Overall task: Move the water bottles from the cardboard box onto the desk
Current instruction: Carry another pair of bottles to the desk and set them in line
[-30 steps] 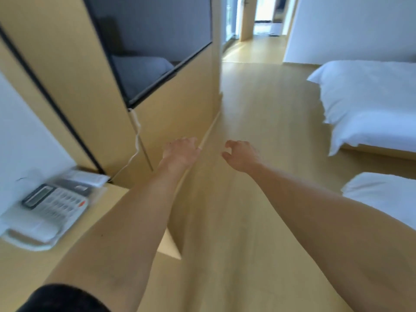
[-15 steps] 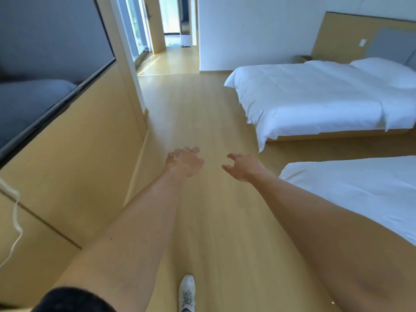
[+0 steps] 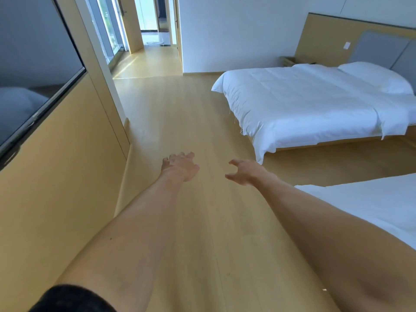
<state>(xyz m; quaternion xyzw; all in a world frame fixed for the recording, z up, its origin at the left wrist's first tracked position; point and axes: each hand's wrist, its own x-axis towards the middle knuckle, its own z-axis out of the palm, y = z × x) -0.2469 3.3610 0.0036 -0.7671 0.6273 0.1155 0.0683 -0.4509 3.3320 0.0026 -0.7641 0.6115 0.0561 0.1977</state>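
No water bottle, cardboard box or desk appears in the head view. Both my arms stretch forward over the wooden floor (image 3: 180,113). My left hand (image 3: 180,166) is open with its fingers loosely spread and holds nothing. My right hand (image 3: 245,172) is also open, fingers curled a little and apart, palm turned towards the left hand. The two hands hang about a hand's width apart above the floor.
A wood-panelled wall (image 3: 56,188) with a dark wall-mounted screen (image 3: 33,70) runs along the left. A white bed (image 3: 315,109) stands at the right, and a second white bed (image 3: 371,206) lies nearer at the right edge. A corridor (image 3: 148,57) opens straight ahead.
The view has swung right, away from the desk corner and its telephone, towards the beds and corridor. Both hands stay outstretched and their fingers have opened a little.
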